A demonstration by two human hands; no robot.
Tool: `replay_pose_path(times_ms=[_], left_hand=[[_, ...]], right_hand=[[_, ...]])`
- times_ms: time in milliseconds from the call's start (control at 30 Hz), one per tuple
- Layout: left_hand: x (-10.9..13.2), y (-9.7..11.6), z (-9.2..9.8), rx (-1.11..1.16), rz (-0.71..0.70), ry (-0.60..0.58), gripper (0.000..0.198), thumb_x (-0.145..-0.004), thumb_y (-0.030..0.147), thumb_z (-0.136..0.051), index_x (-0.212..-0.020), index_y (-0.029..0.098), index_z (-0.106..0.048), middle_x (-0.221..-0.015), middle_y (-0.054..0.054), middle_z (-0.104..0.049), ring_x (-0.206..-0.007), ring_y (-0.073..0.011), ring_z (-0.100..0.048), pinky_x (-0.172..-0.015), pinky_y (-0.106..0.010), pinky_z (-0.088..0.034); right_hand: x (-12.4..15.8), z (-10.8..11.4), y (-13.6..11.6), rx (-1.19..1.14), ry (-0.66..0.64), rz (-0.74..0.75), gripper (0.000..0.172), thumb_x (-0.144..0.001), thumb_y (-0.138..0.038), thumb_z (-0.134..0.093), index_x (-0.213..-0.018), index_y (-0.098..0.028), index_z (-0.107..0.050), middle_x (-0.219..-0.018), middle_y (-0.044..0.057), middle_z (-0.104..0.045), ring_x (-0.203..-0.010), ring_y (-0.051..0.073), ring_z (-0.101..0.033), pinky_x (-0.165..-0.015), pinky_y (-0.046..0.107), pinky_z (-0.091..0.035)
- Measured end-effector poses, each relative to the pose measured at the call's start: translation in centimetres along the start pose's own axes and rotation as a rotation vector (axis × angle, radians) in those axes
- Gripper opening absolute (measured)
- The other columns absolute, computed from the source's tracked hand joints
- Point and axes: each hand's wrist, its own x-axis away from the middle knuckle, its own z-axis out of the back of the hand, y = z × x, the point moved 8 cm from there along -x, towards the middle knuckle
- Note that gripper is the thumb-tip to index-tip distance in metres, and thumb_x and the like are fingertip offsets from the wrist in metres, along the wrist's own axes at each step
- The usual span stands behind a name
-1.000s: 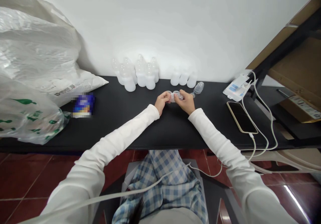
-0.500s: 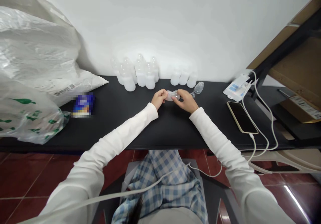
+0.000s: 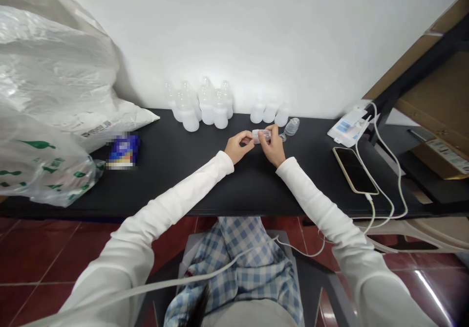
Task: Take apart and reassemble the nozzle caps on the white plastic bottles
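Above the middle of the black table, my right hand (image 3: 272, 146) is closed round a clear plastic piece (image 3: 261, 135), held sideways. My left hand (image 3: 240, 146) has its thumb and fingertips pressed together at the left end of that piece; what they pinch is too small to make out. A clear rounded part (image 3: 292, 126) lies just beyond my right hand. Several white bottles with clear domed tops (image 3: 190, 118) stand by the wall to the left. Shorter white bottles (image 3: 269, 113) stand behind my hands.
On the left are large plastic bags (image 3: 54, 73) and a blue packet (image 3: 123, 150). A phone (image 3: 354, 170) with white cables, a white-and-blue package (image 3: 348, 127) and a cardboard box (image 3: 441, 158) are on the right. The table's front edge (image 3: 256, 214) faces my lap.
My left hand has shifted slightly and its fingers have come to the piece's left end. My right hand has turned more upright and wraps round the piece.
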Motion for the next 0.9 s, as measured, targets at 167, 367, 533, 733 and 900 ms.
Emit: replay_pose_path(times_ms=[167,367,533,733,900], left_hand=[[-0.4,-1.0,0.6,0.029,0.040,0.084,0.012,-0.076,0.021,-0.058,-0.067,0.020,-0.049,-0.067,0.004,-0.050,-0.066,-0.0098,-0.048,-0.068,-0.023,-0.045],[-1.1,-0.2,1.1,-0.061,-0.001,0.009,0.013,-0.073,0.019,-0.063,-0.067,0.020,-0.051,-0.066,0.005,-0.050,-0.065,-0.0098,-0.047,-0.068,-0.024,-0.043],[-1.0,0.6,1.6,-0.182,-0.020,-0.045,0.009,-0.066,0.014,-0.065,-0.067,0.020,-0.057,-0.065,0.005,-0.056,-0.064,-0.0101,-0.050,-0.067,-0.025,-0.042],[-1.0,0.6,1.6,-0.226,-0.006,-0.047,0.011,-0.064,0.015,-0.066,-0.066,0.020,-0.056,-0.059,0.007,-0.053,-0.060,-0.0095,-0.047,-0.064,-0.023,-0.039],[-1.1,0.8,1.7,-0.246,-0.009,-0.031,0.012,-0.062,0.014,-0.067,-0.069,0.019,-0.058,-0.061,0.006,-0.056,-0.061,-0.0099,-0.049,-0.066,-0.024,-0.040]], right_hand=[[0.4,-1.2,-0.6,-0.026,-0.075,0.002,0.041,-0.092,-0.064,-0.053,-0.101,-0.024,-0.048,-0.075,-0.001,-0.061,-0.055,0.014,-0.052,-0.059,0.030,-0.045],[0.1,-1.4,-0.5,-0.043,-0.161,0.065,0.043,-0.091,-0.065,-0.053,-0.104,-0.024,-0.053,-0.090,0.004,-0.068,-0.067,0.017,-0.062,-0.066,0.033,-0.052],[0.0,-1.8,0.7,-0.109,-0.259,0.035,0.046,-0.091,-0.066,-0.054,-0.112,-0.024,-0.055,-0.080,0.000,-0.065,-0.064,0.017,-0.061,-0.063,0.032,-0.052],[-0.4,-1.7,0.6,-0.156,-0.294,0.107,0.050,-0.088,-0.063,-0.062,-0.117,-0.022,-0.059,-0.106,0.007,-0.073,-0.085,0.020,-0.068,-0.080,0.036,-0.057],[-0.8,-1.4,0.3,-0.200,-0.281,0.163,0.046,-0.086,-0.058,-0.067,-0.114,-0.022,-0.062,-0.125,0.012,-0.071,-0.106,0.024,-0.070,-0.094,0.041,-0.055]])
